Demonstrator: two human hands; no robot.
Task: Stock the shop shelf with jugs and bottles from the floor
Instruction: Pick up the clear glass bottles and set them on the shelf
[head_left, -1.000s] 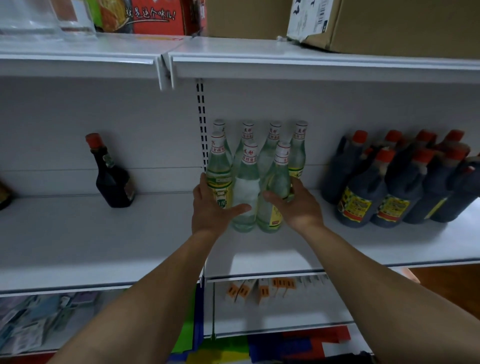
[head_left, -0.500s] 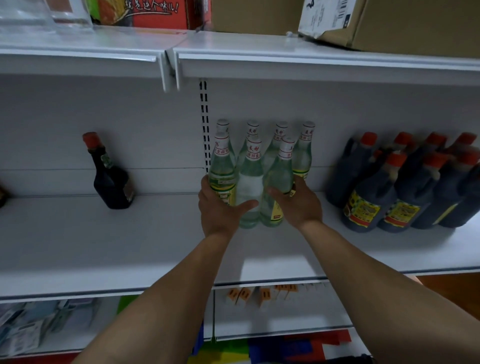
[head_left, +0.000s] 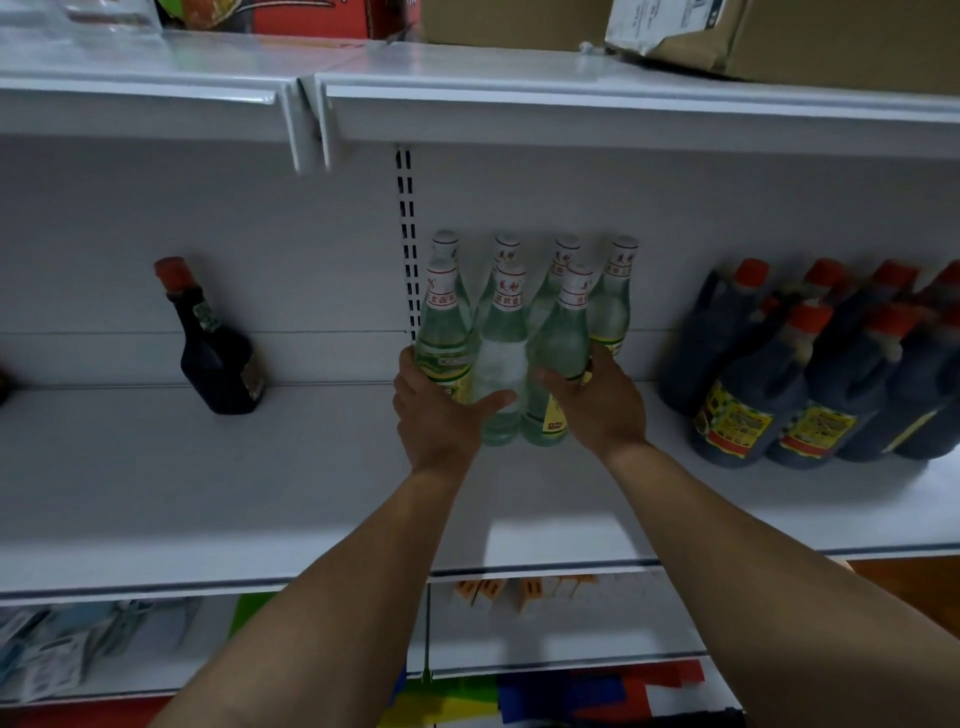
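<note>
Several clear green-tinted glass bottles (head_left: 501, 348) with white caps stand in two rows near the back of the white shelf (head_left: 208, 493). My left hand (head_left: 441, 415) is pressed against the front left bottle, thumb across the middle one. The fingers of my right hand (head_left: 597, 400) wrap the front right bottle (head_left: 558, 343). Both hands hold the front row from either side. The bottles stand upright on the shelf board.
A lone dark bottle (head_left: 215, 353) with a red cap stands at the left. Several dark jugs (head_left: 810, 374) with orange caps crowd the right. Cardboard boxes (head_left: 779, 36) sit on the upper shelf. Small goods lie on the lower shelf (head_left: 519, 592).
Both hands and the front row of bottles have slid a little deeper toward the back row. The camera has come slightly closer.
</note>
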